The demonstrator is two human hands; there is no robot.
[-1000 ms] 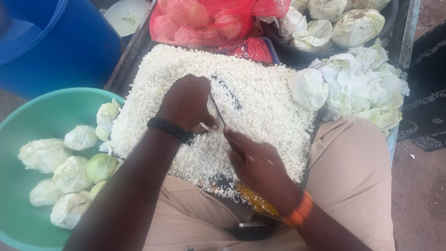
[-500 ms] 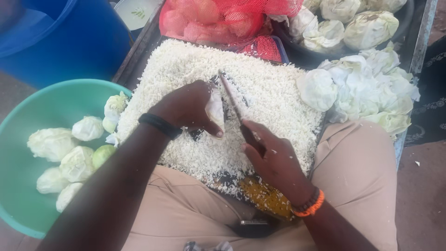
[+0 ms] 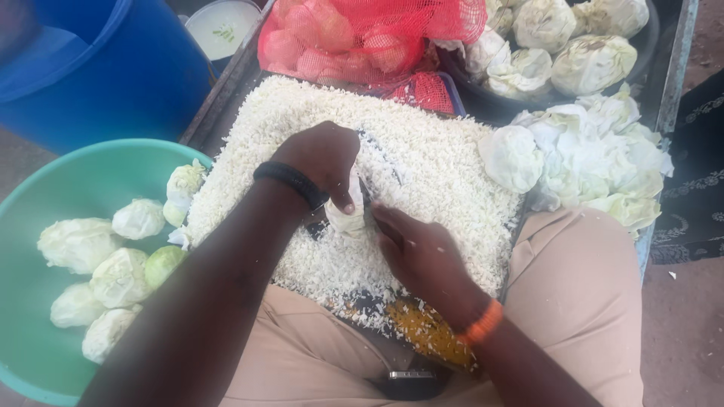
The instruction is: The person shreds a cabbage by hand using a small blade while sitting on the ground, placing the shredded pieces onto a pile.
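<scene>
My left hand (image 3: pixel 320 160) presses a pale piece of cabbage (image 3: pixel 348 218) down on a dark board (image 3: pixel 219 120) that is heaped with finely chopped white cabbage (image 3: pixel 437 173). My right hand (image 3: pixel 418 252) grips the handle of a knife (image 3: pixel 368 197). Its blade is down against the cabbage piece and mostly hidden between the hands. The left wrist wears a black band, the right an orange one. The board rests across my lap.
A teal basin (image 3: pixel 68 177) at the left holds several cabbage pieces (image 3: pixel 113 275). At the right lies a heap of pale cabbage leaves (image 3: pixel 588 154). Beyond are a red net bag of onions (image 3: pixel 362 34), a dark bowl of cabbages (image 3: pixel 581 53) and a blue barrel (image 3: pixel 98 68).
The knife was lifted half a second ago with its blade in view. It has since come down onto the cabbage piece. Both hands have closed together.
</scene>
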